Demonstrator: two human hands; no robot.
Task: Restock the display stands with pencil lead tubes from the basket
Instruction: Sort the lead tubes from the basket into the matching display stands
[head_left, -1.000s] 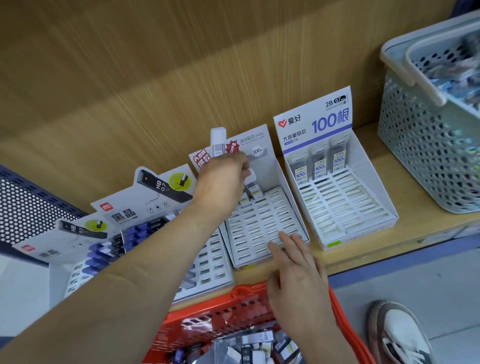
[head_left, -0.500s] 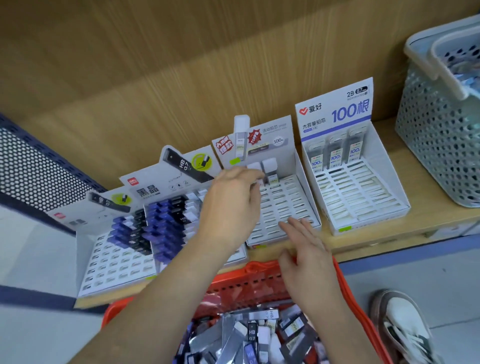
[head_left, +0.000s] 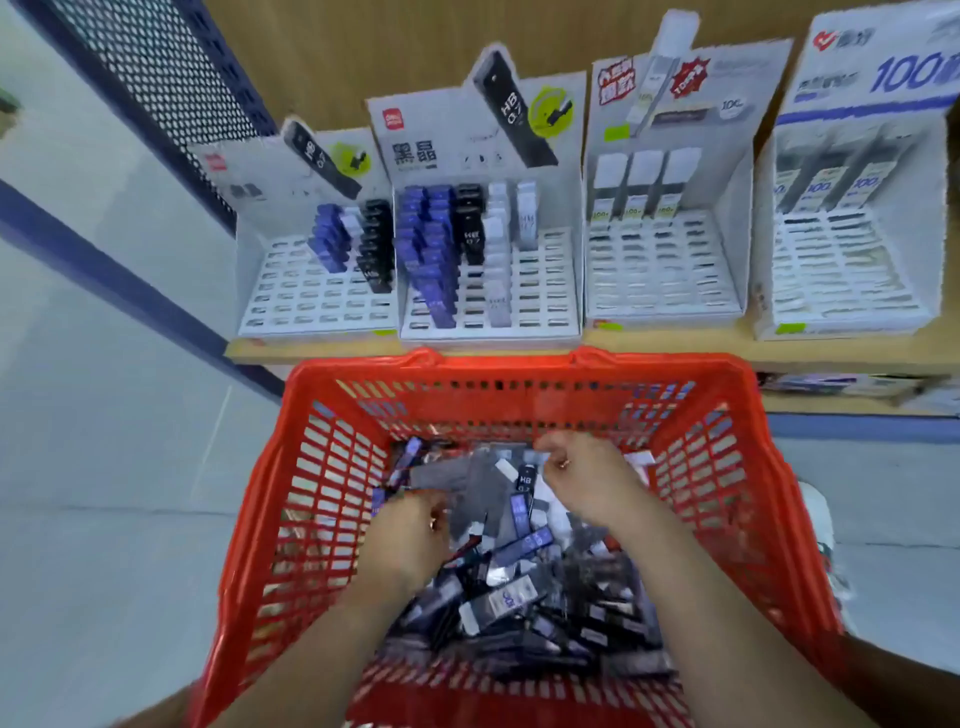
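Seen from your head camera, both your hands are down inside the red plastic lattice basket (head_left: 519, 366), which sits just below the front edge of the pale wooden shelf (head_left: 675, 345). The loose pile of pencil lead tubes (head_left: 519, 603), blue, black and grey, covers the basket floor. Your left hand (head_left: 410, 540) lies on the left side of the pile with its fingers curled down into the tubes. Your right hand (head_left: 587, 480) is further back, its fingers curled too, thumb and forefinger close together. Motion blur hides whether either hand actually has hold of a tube, so that cannot be told.

On the shelf, the far-left white cardboard display stand (head_left: 311, 306) carries short rows of blue and black tubes. The second stand (head_left: 540, 312), touching it, carries longer rows of blue, black and white ones. The third stand (head_left: 665, 291) and the fourth stand (head_left: 852, 291) each hold three tubes, in the back row only.
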